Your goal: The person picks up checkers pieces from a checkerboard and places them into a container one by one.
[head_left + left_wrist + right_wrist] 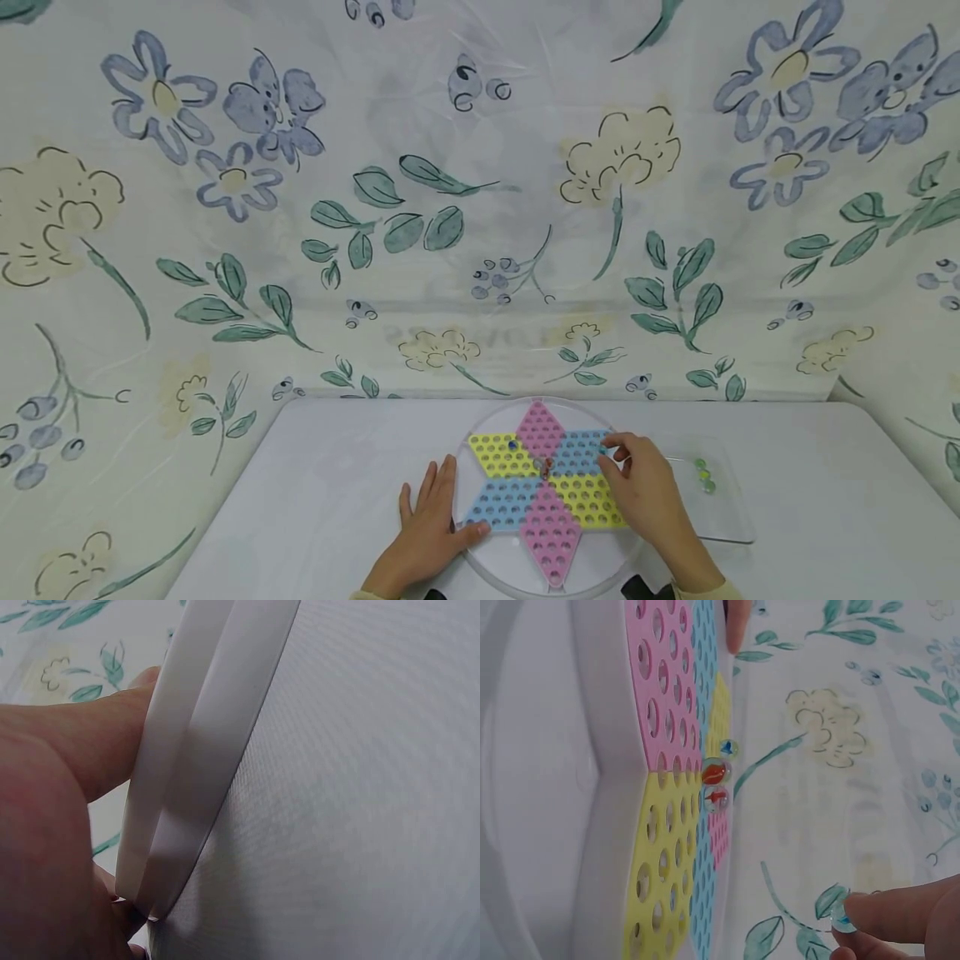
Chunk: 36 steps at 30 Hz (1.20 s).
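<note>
A round white Chinese checkers board (504,557) carries a star of pink, yellow and blue points dotted with holes. My left hand (429,529) rests at the board's left rim, thumb on top and fingers stretched out along the edge. Over the blue point at upper right, my right hand (647,483) pinches a clear marble with blue inside (844,919) between thumb and fingertip. At the star's centre sit red-streaked marbles (715,772). A dark blue marble (512,446) lies in the upper left yellow point.
A clear plastic tray (731,521) stands right of the board, partly behind my right hand, with green and yellow-green marbles (705,475) in it. The white table (315,483) meets a floral-print cloth (525,200) at the back and sides.
</note>
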{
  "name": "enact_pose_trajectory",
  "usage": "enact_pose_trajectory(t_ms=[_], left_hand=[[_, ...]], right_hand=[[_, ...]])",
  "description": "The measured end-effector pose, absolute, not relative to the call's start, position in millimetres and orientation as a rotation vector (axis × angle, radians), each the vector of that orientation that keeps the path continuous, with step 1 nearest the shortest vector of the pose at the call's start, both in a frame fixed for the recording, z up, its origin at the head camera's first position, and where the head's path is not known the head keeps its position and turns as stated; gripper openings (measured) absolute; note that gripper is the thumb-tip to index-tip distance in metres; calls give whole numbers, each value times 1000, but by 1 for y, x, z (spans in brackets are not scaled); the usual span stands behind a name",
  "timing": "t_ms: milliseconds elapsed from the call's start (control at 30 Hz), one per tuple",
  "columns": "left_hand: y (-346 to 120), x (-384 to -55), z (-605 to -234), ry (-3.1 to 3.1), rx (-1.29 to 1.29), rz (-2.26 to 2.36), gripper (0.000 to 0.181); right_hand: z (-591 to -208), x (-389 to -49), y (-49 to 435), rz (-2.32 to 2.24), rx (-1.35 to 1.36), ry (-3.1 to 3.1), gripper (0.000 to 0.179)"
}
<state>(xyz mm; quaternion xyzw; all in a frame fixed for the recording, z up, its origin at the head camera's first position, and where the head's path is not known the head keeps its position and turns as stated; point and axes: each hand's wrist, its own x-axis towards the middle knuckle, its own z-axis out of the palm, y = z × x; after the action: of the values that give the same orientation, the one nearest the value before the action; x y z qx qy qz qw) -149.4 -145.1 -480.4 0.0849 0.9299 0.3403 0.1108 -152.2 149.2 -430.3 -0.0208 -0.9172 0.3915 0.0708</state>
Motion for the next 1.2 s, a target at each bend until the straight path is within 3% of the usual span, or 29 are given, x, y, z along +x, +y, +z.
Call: enact_pose_trajectory(t_ms=[1200], left_hand=[[-146,-146,-477,2751,289,997,109]], right_hand=[[-444,-128,199,1202,-126,-2807,26]])
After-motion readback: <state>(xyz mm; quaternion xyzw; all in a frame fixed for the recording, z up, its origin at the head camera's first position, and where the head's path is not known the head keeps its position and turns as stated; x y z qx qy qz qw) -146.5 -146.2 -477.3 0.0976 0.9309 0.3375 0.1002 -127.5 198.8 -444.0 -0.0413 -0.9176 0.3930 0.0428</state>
